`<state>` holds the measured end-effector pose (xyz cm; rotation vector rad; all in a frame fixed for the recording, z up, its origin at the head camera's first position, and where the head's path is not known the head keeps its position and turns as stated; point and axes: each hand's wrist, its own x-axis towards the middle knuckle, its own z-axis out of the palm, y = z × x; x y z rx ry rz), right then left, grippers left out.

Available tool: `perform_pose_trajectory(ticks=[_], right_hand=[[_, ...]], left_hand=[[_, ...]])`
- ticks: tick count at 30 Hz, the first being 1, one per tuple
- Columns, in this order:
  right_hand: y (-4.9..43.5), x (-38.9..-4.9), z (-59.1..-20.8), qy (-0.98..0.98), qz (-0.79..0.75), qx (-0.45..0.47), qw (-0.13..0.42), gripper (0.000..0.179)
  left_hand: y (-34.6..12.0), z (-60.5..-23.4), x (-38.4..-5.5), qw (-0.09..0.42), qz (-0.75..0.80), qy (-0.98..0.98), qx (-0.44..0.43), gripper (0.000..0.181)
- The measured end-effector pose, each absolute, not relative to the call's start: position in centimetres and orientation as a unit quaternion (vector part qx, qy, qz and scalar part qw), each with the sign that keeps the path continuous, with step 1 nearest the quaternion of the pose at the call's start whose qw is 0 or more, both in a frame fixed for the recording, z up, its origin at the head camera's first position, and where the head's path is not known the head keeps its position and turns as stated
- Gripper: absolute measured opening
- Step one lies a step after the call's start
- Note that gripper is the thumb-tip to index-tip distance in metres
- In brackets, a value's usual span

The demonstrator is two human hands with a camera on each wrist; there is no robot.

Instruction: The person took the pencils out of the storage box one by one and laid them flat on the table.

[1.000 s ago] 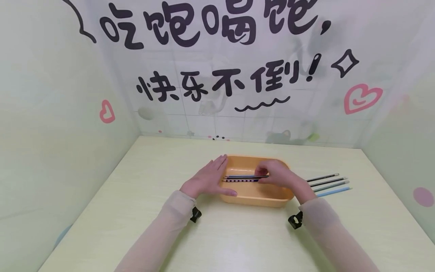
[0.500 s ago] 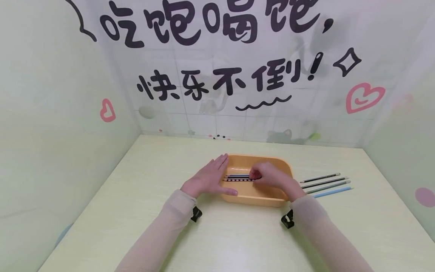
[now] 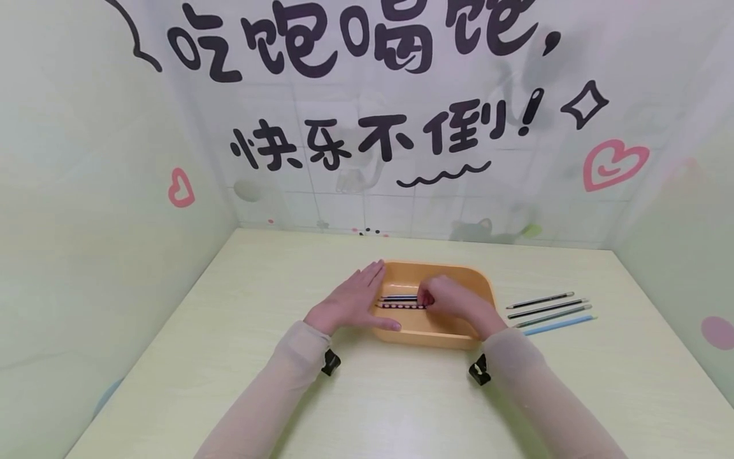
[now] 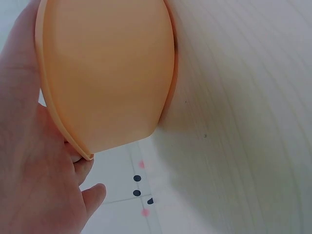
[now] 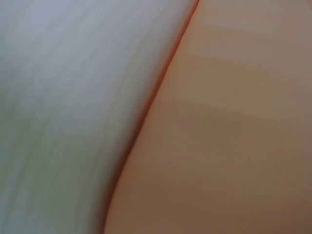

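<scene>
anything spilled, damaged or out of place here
Nothing stands out. The orange tray sits upright, with pencils lying side by side inside. Four more pencils lie in a slightly slanted row to its right, roughly parallel. No spill or breakage shows.

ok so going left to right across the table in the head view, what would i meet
left hand → pencils in the tray → right hand → loose pencils. The tray itself overlaps both hands, so it gets no separate place.
</scene>
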<state>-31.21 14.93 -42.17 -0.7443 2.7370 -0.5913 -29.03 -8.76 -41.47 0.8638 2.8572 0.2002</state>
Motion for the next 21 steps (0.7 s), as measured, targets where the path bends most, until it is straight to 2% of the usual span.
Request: perform_pose_trajectory(ticks=[5,21], right_hand=[[14.5,-30.9,-41.9,0.945,-0.177,-0.242,0.128,0.016],[13.5,-30.6,-42.0,0.955,-0.087,-0.27,0.09,0.014]], left_hand=[[-8.8,-41.4,-29.0,0.075,0.073,0.953,0.285,0.126],[-8.8,-41.3,-28.9,0.079,0.077,0.953,0.283,0.125]])
